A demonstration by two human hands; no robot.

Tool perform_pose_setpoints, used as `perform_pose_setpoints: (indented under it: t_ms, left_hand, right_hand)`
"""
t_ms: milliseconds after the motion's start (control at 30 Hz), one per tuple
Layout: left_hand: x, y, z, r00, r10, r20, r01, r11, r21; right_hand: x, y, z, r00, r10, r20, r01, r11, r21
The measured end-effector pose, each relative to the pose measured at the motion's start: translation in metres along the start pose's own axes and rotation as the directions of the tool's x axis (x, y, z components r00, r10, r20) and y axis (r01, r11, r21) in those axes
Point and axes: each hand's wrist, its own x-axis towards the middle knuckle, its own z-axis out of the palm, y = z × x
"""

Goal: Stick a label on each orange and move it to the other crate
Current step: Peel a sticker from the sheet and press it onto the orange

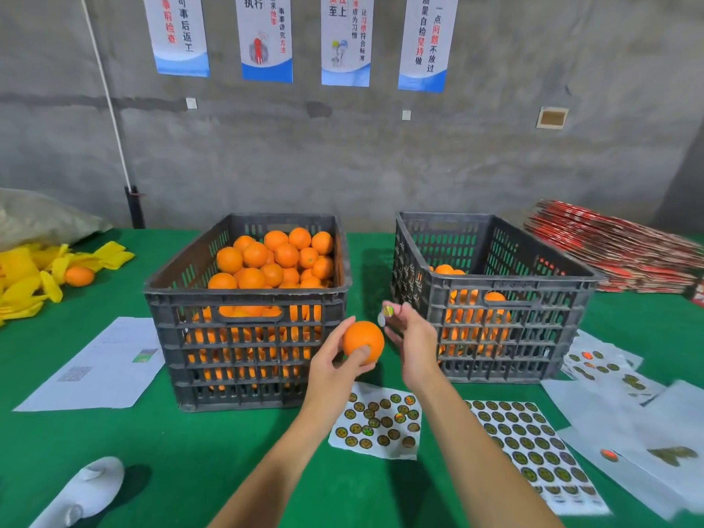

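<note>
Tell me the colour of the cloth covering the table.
Green, seen in the head view: the cloth lies under both crates.

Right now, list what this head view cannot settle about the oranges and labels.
- Right crate: its near wall hides most oranges, so no count.
- Label in the right hand: print too small.
- Held orange: far side hidden; left hand fingers cover part.
- Label sheet: near end blurred.

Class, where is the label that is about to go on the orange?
The label is pinched in the right hand, just above the orange, between the two crates.
</note>
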Motion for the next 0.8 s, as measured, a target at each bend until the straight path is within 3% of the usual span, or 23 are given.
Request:
perform_pose_setpoints:
  t_ms: [67, 167, 367, 800]
  left_hand:
    - [0.008, 0.004, 0.009, 0.998, -0.055, -0.03, 0.052, 0.995, -0.09]
    - [0.018, 0.02, 0.025, 0.998, -0.057, -0.035, 0.051, 0.987, -0.154]
    - [0.037, 0.054, 0.05, 0.998, -0.003, -0.062, -0.011, 0.976, -0.218]
    - [0.042, 0.073, 0.058, 0.995, -0.006, -0.1, -0.012, 0.984, -0.177]
  right_hand:
    - [-0.004, -0.026, 0.005, 0.996, -0.034, 0.082, 0.027, 0.996, 0.089]
    - [-0.01, -0.051, 0.008, 0.977, -0.135, 0.166, 0.129, 0.99, 0.048]
    - [-0.013, -0.075, 0.01, 0.964, -0.244, 0.11, 0.254, 0.963, -0.087]
    - [-0.014, -0.087, 0.012, 0.949, -0.276, 0.153, 0.284, 0.959, -0.026]
